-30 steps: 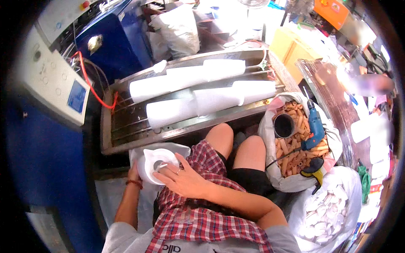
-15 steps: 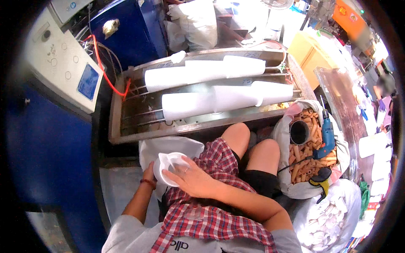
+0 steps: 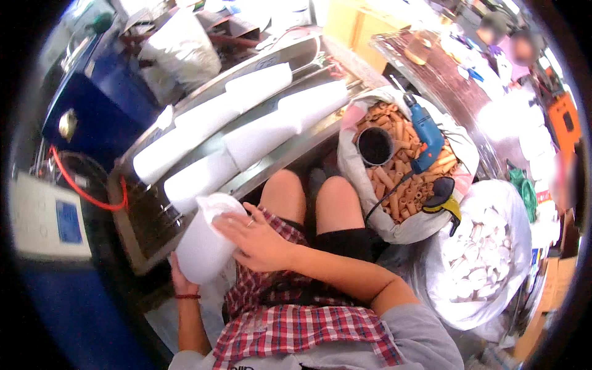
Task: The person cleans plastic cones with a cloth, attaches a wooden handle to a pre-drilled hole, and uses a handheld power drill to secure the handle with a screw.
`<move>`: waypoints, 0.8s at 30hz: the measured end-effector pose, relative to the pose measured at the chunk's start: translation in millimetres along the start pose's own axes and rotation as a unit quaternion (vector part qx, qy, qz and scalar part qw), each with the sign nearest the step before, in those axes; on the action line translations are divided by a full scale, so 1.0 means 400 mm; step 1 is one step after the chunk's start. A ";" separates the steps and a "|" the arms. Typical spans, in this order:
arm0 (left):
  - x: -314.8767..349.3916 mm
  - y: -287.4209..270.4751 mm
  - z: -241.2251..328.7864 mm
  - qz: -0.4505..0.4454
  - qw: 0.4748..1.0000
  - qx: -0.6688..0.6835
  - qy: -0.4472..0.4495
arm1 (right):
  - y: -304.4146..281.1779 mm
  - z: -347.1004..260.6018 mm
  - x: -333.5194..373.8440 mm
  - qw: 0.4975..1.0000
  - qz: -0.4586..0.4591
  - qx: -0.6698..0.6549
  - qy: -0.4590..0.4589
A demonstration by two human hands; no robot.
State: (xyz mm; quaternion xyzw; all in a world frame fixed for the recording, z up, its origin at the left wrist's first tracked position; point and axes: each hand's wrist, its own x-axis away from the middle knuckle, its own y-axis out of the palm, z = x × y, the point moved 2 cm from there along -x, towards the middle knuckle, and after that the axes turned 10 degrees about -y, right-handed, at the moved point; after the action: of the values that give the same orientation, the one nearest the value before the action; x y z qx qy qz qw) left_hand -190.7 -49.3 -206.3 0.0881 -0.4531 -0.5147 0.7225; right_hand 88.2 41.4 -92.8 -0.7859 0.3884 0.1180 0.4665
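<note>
A white plastic jug (image 3: pixel 203 250) with a pouring lip is tilted over my lap at the left, its mouth turned away from me. My left hand (image 3: pixel 183 279) holds it low on its outer side; the jug hides part of the fingers. At the rim, my right hand (image 3: pixel 253 237) grips the jug, its fingers reaching over the edge of the mouth. Beyond my knees, white tapered sleeve-like pieces (image 3: pixel 259 139) lie end to end in two rows on metal rods across a metal trough (image 3: pixel 139 259).
Right of my knees stands a sack (image 3: pixel 351 157) of brown tubes, with a dark cup (image 3: pixel 375 146), a blue drill (image 3: pixel 425 132) and a yellow-black tool (image 3: pixel 445 203) on them. A clear bag (image 3: pixel 456 311) holds white pieces. A control box (image 3: pixel 46 216) stands left.
The view has turned to the right. The jug has tipped so its long side shows, and my left hand has moved lower along it. My right hand stays at its rim.
</note>
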 end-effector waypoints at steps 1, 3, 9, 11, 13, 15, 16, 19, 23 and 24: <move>-0.021 0.060 0.043 0.022 0.999 0.018 0.022 | -0.019 0.030 0.003 0.998 0.046 0.013 0.030; -0.069 0.211 0.123 -0.034 0.996 -0.023 0.082 | -0.027 0.126 0.048 0.982 0.154 0.025 0.106; -0.337 0.676 0.147 -0.193 0.971 -0.060 0.130 | -0.081 0.292 0.126 0.910 0.350 -0.127 0.181; -0.398 0.908 0.063 -0.232 0.968 -0.040 0.088 | -0.027 0.373 0.155 0.941 0.289 -0.035 0.172; -0.551 1.030 -0.010 -0.279 0.960 -0.016 0.027 | -0.036 0.350 0.135 0.982 0.053 -0.002 0.182; -0.636 1.210 -0.113 -0.333 0.942 -0.038 -0.013 | 0.008 0.378 0.166 0.974 0.138 -0.144 0.110; -0.694 1.272 -0.161 -0.390 0.918 -0.053 -0.039 | 0.063 0.397 0.186 0.946 0.089 -0.265 0.164; -0.904 1.361 -0.309 -0.362 0.929 -0.034 -0.064 | 0.043 0.423 0.186 0.916 0.096 -0.321 0.221; -0.946 1.412 -0.394 -0.256 0.962 -0.067 -0.061 | -0.056 0.380 0.169 0.933 0.196 -0.216 0.210; -0.943 1.420 -0.392 -0.251 0.963 -0.082 -0.048 | -0.046 0.390 0.178 0.942 0.186 -0.209 0.186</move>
State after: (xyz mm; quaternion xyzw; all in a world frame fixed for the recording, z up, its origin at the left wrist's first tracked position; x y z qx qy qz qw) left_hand 280.5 466.3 -171.8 0.1149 -0.4067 -0.7184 0.5525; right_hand 176.8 139.2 -203.9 -0.7873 0.5741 0.1328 0.1814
